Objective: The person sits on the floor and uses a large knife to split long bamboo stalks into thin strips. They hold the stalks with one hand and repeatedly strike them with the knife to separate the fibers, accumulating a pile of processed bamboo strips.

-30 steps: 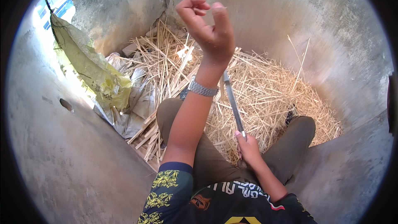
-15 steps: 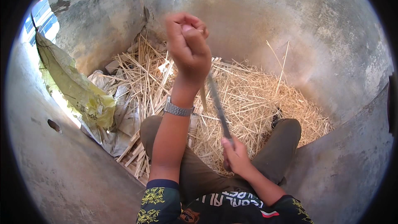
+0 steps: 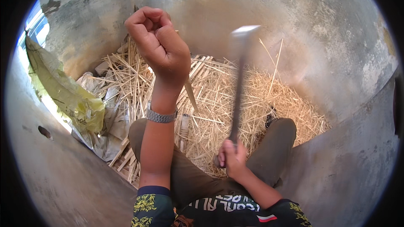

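My left hand is raised in a closed fist over the heap, a metal-banded watch on its wrist. A pale bamboo strip sticks out below and behind that fist, slanting downward; the part within the fingers is hidden. My right hand grips the handle of a long dark machete in front of my lap. Its blade stands nearly upright, apart from the strip, blurred by motion, with a bright glint at the top end.
Pale shavings and split strips cover the floor between my knees and the stained concrete wall. To the left, a yellowish torn sack hangs by a bright opening. A short bound or ridged piece lies beside my left knee.
The machete has swung up and away from the strip, from a leftward slant to nearly upright. My left fist has shifted left in view, and the whole view has shifted slightly.
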